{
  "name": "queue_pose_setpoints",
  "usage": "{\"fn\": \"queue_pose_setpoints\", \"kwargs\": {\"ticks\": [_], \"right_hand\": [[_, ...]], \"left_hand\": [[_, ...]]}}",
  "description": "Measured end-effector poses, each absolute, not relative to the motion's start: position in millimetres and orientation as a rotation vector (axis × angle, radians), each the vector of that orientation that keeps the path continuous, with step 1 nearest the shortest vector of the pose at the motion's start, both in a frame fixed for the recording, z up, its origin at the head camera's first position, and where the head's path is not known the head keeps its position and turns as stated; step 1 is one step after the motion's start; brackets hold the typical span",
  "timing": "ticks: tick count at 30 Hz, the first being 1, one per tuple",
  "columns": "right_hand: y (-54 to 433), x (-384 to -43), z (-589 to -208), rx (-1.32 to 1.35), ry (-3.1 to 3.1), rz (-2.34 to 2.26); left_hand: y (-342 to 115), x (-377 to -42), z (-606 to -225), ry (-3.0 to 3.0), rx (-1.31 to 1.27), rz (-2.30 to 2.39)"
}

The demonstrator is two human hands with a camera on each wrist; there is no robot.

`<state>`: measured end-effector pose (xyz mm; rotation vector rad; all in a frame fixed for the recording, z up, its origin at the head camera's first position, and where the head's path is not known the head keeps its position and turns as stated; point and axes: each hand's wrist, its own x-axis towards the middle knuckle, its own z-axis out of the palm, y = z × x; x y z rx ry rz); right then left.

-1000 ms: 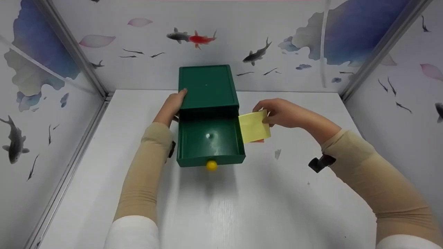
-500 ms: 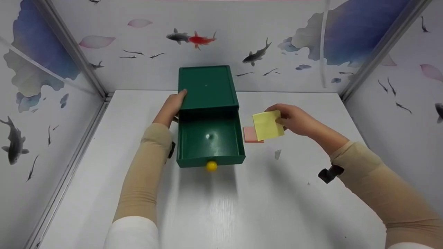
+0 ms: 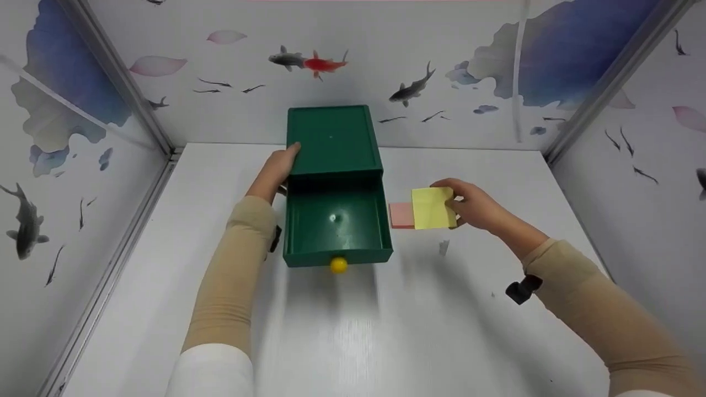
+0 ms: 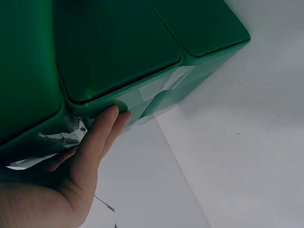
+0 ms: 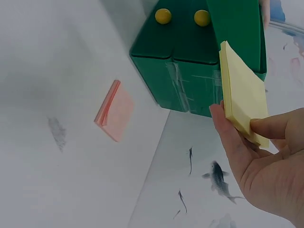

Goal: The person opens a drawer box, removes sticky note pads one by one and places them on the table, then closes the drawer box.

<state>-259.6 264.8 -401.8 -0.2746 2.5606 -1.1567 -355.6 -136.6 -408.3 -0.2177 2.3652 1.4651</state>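
A green drawer cabinet (image 3: 333,138) stands at the back of the table, its top drawer (image 3: 336,220) pulled out by a yellow knob's length and more, with a bare bottom. My left hand (image 3: 278,165) rests against the cabinet's left side, thumb on the top edge. In the left wrist view its fingers (image 4: 97,135) lie straight along the taped side. My right hand (image 3: 471,204) pinches a yellow sticky note pad (image 3: 430,208) between thumb and fingers, in the air right of the drawer. A pink sticky note pad (image 3: 401,215) lies on the table, partly hidden behind the yellow one in the head view.
Lower drawers with yellow knobs (image 5: 163,16) show shut in the right wrist view. White walls (image 3: 353,33) printed with fish surround the white table (image 3: 331,342). A grey mark (image 3: 443,247) lies on the tabletop near the right hand.
My right hand has carried the yellow sticky note pad rightward from the drawer's edge, then slightly down in view. More of the pink pad now shows. The left hand stays on the cabinet.
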Motion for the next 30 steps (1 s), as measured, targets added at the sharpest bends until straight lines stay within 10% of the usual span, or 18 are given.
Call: {"fn": "queue_pose_setpoints", "kwargs": {"ticks": [30], "right_hand": [[289,-289,-482,-0.041,2.585,-1.136]], "left_hand": [[-137,-355,-411,2.363,-0.196,1.503]]}}
